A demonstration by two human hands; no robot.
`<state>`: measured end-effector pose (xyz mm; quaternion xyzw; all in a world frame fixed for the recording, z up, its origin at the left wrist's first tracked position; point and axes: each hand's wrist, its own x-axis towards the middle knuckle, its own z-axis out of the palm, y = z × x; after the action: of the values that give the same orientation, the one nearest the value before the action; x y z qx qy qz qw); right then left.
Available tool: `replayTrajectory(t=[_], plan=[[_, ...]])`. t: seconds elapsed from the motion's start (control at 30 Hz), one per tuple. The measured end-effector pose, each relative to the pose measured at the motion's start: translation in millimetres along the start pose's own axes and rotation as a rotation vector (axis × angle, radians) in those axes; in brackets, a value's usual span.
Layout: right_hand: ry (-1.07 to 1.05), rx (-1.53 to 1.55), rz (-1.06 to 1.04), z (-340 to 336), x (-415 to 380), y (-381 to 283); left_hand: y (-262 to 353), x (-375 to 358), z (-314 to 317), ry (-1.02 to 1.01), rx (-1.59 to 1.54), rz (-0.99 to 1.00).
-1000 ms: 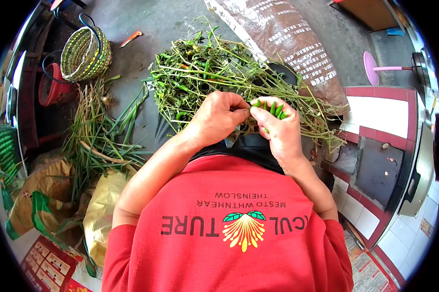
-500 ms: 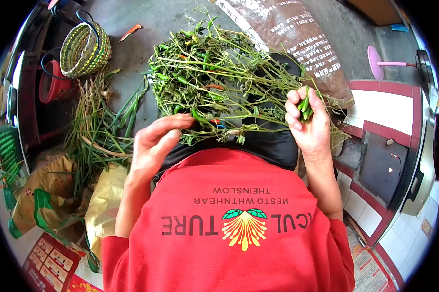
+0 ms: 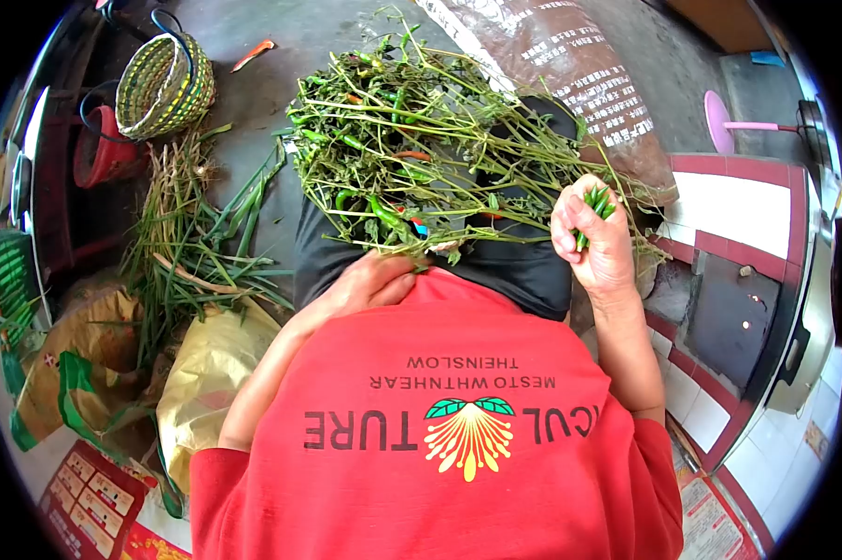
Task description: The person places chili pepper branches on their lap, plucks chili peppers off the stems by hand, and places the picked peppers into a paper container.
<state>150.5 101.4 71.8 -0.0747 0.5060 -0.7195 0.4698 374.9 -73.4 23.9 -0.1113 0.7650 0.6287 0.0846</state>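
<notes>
Green chilli peppers [image 3: 599,202] stick out of my right hand [image 3: 592,235], whose fingers are closed around several of them. The leafy, uprooted chilli plants [image 3: 383,131] lie across my lap, with green and a few red or orange peppers among the stems. At their lower edge, by the hem of the red shirt [image 3: 458,355], is my left hand [image 3: 376,280], palm down with its fingers together and bent. Its fingertips are partly hidden, and what they grip cannot be made out. Just above it a curved green pepper [image 3: 386,217] hangs in the plants.
A woven basket [image 3: 166,86] and a red bucket [image 3: 106,154] stand at the upper left. Below them are long green stalks [image 3: 173,233] and a yellow sack [image 3: 211,373]. A brown printed sack [image 3: 589,75] lies at the upper right, above a tiled stove [image 3: 733,210].
My left hand has moved right and down from the plants' left edge to the shirt hem, and its fingers have drawn in. My right hand has turned slightly, still holding the peppers.
</notes>
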Motion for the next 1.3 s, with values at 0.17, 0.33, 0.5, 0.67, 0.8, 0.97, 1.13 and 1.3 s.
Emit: replayTrajectory(t=[0.17,0.33,0.5,0.67,0.8,0.97,1.13,1.3], plan=[[0.125,-0.079,-0.018,-10.7,-5.9,20.6,-26.0,60.4,28.0,-0.014,0.391,0.113],[0.263,-0.291,-0.073,-6.2,-7.9,31.1,-33.4,112.2,54.9,0.249,0.629,0.339],[0.32,-0.397,0.093,-7.3,4.4,26.3,-31.4,134.9,65.7,0.137,0.121,0.1],[0.302,-0.427,0.121,-9.2,13.5,22.3,-36.9,132.8,62.2,0.138,0.19,0.136],[0.259,-0.457,0.155,-9.0,18.9,19.1,-44.2,134.5,67.6,0.274,0.521,0.338],[0.25,-0.479,0.241,-11.6,26.1,19.0,-55.6,148.0,74.4,0.186,0.842,0.257],[0.239,-0.452,0.265,-16.0,28.2,18.9,-71.0,145.1,85.6,0.541,1.496,0.513],[0.234,-0.431,0.261,-16.7,28.4,19.3,-76.7,145.4,69.6,0.448,3.57,0.627]])
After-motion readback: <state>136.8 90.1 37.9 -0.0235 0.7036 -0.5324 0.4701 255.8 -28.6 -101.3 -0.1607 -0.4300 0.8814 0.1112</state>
